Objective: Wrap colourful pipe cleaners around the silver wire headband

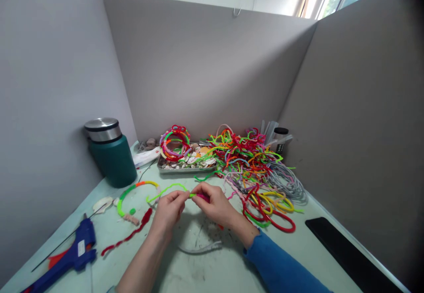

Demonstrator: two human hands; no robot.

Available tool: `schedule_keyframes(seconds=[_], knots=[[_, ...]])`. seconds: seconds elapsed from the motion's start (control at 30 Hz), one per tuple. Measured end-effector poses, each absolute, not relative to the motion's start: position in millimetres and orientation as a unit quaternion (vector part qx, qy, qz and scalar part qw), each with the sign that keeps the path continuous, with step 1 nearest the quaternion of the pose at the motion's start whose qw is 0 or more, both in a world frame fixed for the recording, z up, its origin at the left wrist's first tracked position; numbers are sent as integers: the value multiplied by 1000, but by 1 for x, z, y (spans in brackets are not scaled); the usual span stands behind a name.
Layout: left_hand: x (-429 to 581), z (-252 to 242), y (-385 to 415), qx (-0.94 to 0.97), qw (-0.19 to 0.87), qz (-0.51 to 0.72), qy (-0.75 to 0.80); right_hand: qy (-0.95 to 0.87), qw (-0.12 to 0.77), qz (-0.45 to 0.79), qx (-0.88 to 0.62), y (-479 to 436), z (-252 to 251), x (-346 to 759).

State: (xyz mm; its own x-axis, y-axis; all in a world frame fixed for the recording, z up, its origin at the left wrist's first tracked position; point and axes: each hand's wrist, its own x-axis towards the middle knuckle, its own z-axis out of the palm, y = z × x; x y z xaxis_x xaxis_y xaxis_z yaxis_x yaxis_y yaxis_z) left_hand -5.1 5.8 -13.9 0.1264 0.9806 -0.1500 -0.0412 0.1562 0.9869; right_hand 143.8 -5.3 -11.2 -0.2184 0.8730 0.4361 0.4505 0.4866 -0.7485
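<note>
My left hand (170,208) and my right hand (213,203) meet over the middle of the table, both pinched on a bright green pipe cleaner (167,190) that arcs away to the left. Between my right fingers a short pink piece (202,197) shows at the green one's end. A white curved strip (200,249) lies on the table just below my hands. A half hoop wrapped in green, orange and yellow (132,191) lies left of my left hand, with a red pipe cleaner (127,235) beneath it.
A big heap of coloured pipe cleaners (251,160) fills the right back. A metal tray (185,168) holds shells and wrapped rings. A green flask (111,154) stands left, a blue glue gun (71,255) near the front left, a black slab (347,253) right.
</note>
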Motion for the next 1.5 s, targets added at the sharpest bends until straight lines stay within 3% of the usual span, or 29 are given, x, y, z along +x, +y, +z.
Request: schedule_keyframes(seconds=[0.27,0.77,1.17,1.5], knots=[[-4,-12,5,504,535,443,513,-757,444,208,-432,-7,-13,143],[1,-7,-5,690,251,538,414,-687,491,265,-466,6,-22,148],[1,-8,-4,692,250,526,427,-706,489,243,-451,1,-17,148],[0,-10,1,654,342,500,452,-714,485,232,-448,0,-15,149]])
